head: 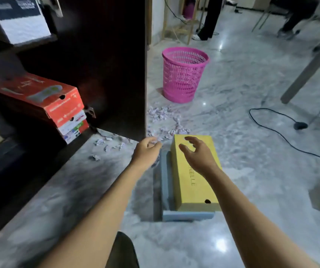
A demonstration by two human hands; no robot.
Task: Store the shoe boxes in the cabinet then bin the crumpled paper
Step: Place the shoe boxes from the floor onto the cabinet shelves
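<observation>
The yellow shoe box (190, 190) is aligned lengthwise away from the body. Its far end is overhung by the spread-open right hand (197, 153) and flanked by the loosely open left hand (145, 149).

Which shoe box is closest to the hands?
The yellow box, stacked on a blue-grey box, right beneath the right hand. The orange boxes sit farther off in the cabinet.

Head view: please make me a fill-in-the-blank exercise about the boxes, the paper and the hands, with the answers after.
The ____ shoe box lies on top of a pale blue box. Crumpled paper lies on the floor in front of the ____ bin. The left hand and the right hand are open and hold ____.
Missing words: yellow; pink; nothing.
</observation>
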